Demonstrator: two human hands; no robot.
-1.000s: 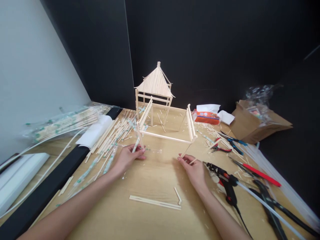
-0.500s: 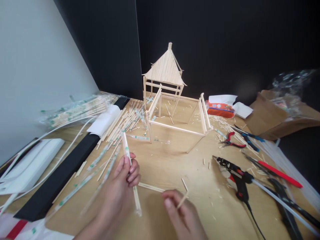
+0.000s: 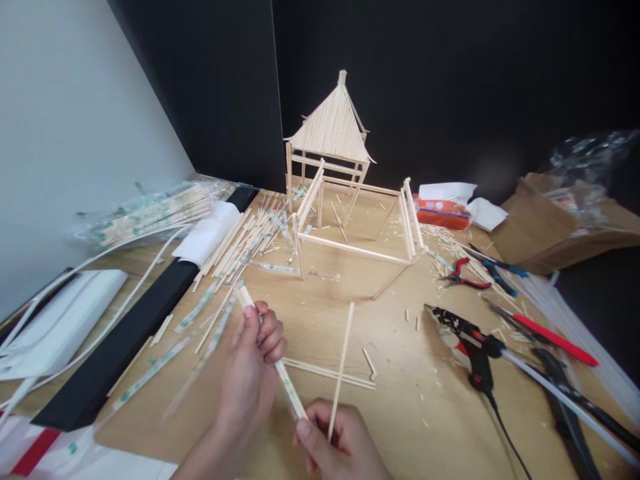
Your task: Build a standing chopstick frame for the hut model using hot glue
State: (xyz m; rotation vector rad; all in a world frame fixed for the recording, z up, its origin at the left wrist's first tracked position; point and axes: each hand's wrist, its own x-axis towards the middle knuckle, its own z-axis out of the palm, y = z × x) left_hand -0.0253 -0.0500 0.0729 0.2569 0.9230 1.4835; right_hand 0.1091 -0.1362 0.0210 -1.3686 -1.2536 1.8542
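Observation:
My left hand (image 3: pixel 253 373) is closed round a wrapped pair of chopsticks (image 3: pixel 280 373) that slants from upper left to lower right. My right hand (image 3: pixel 337 443), at the bottom edge, pinches the lower end of that wrapper and also holds a bare wooden stick (image 3: pixel 341 363) standing nearly upright. Beyond my hands stands an open square frame of sticks (image 3: pixel 357 250) on thin legs. Behind it is a small stick hut with a peaked roof (image 3: pixel 331 130).
Loose and wrapped chopsticks (image 3: pixel 245 250) are heaped at left beside a clear bag of them (image 3: pixel 150 213). A glue gun (image 3: pixel 467 340), red-handled pliers (image 3: pixel 463 277) and cutters (image 3: pixel 555 340) lie at right. A tissue pack (image 3: pixel 443 213) and cardboard box (image 3: pixel 555 227) sit at the back right.
Both hands left the frame's front legs and drew back toward me. My left hand picked up a wrapped chopstick pair, and my right hand now holds a long bare stick upright.

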